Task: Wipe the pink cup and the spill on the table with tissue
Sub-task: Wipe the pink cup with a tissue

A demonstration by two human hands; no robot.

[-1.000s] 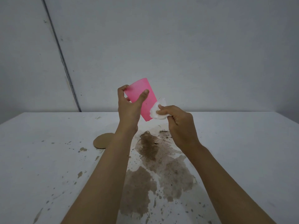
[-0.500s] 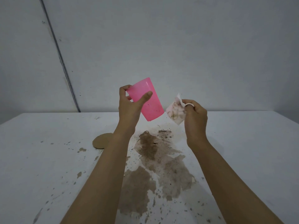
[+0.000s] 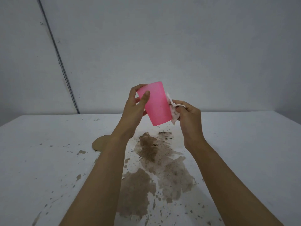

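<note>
Pink plastic, smooth and stiff: the cup [image 3: 156, 105] sat tilted in the left hand's [image 3: 135, 108] curled grip, above the table's [image 3: 244, 152] far edge. The right hand [image 3: 189, 115] pinched a soft, stained tissue [image 3: 173, 113] against its side. The cup looked light and likely slick, safest held round its wider end. The brown spill [image 3: 159, 163] lay below.

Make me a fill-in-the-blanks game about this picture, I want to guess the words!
The left hand holds a cup coloured ____.
The right hand presses a stained ____ against the cup's side.
The brown spill lies on the white ____ below the cup.
Missing words: pink; tissue; table.
</note>
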